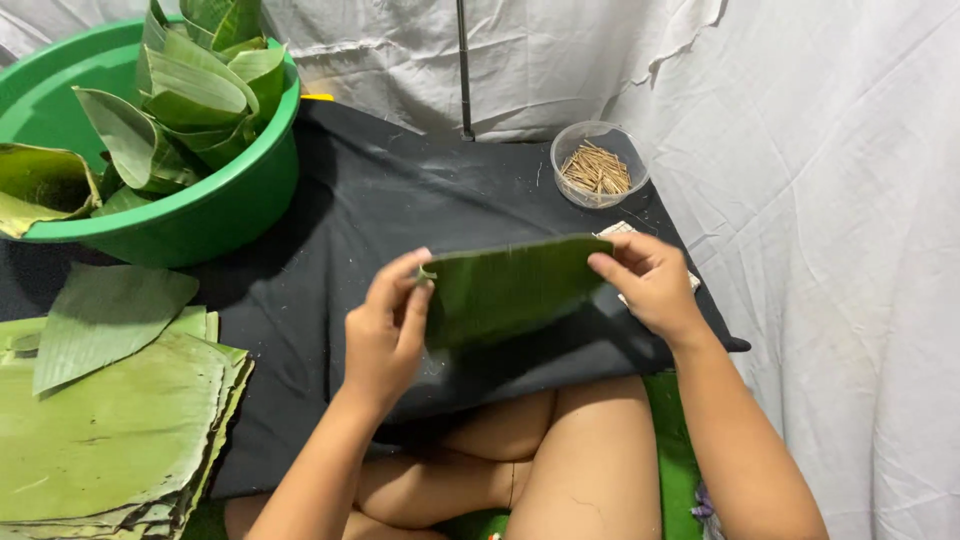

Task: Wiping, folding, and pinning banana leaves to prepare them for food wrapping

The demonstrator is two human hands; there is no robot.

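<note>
- Head view looks down on a person seated cross-legged behind a low surface covered with a black cloth (pixel 400 200).
- Both hands hold 1 dark green banana leaf piece (pixel 505 285) up over the middle of the cloth, in front of the knees.
- Left hand (pixel 385 335) pinches the leaf's left edge between thumb and fingertips, where the edge looks slightly folded.
- Right hand (pixel 650 280) grips the leaf's right end, thumb on the near face and fingers curled behind it.
- Green plastic basin (pixel 200 220) sits at the far left of the cloth, filled with folded leaf cones (pixel 190 100).
- Stack of flat leaf sheets (pixel 110 430) lies at the near left, with 1 loose leaf (pixel 105 315) resting on top.
- Clear round container (pixel 598 165) of thin wooden picks stands at the far right of the cloth, well apart from the basin.
- White fabric (pixel 800 200) hangs behind and to the right.
</note>
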